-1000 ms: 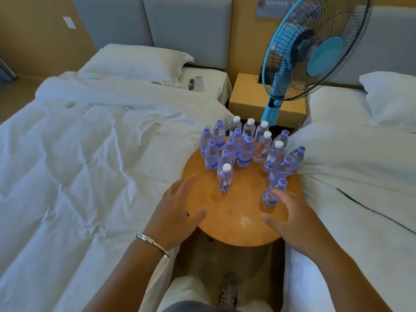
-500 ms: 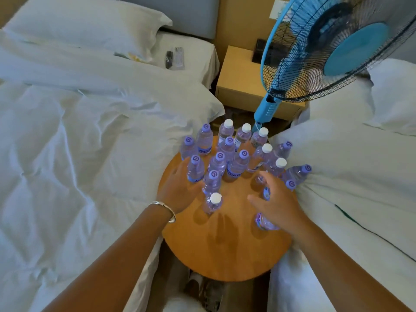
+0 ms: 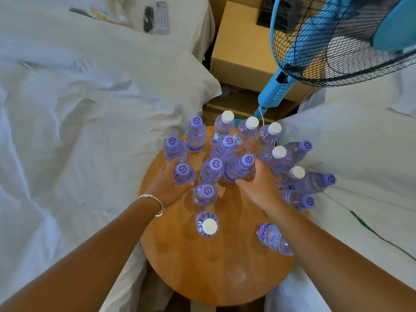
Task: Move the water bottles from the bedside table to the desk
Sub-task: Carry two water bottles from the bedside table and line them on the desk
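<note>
Near the round bench's (image 3: 225,278) far edge, left hand (image 3: 167,184) grips one purple-capped bottle (image 3: 184,174); right hand (image 3: 258,185) grips another bottle (image 3: 239,167).

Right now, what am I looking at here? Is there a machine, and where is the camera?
There is no machine. A person wears a wide-angle camera on the head, so this single picture looks down along both bare arms. Below is a round wooden table wedged between two white-sheeted beds, with a blue standing fan behind it. On the table stand many small clear plastic water bottles with purple or white caps. The left hand, with a silver bracelet at the wrist, is curled around a purple-capped bottle. The right hand grips another purple-capped bottle, which is tilted. Neither bottle looks lifted off the table yet, though I cannot be sure.
</note>
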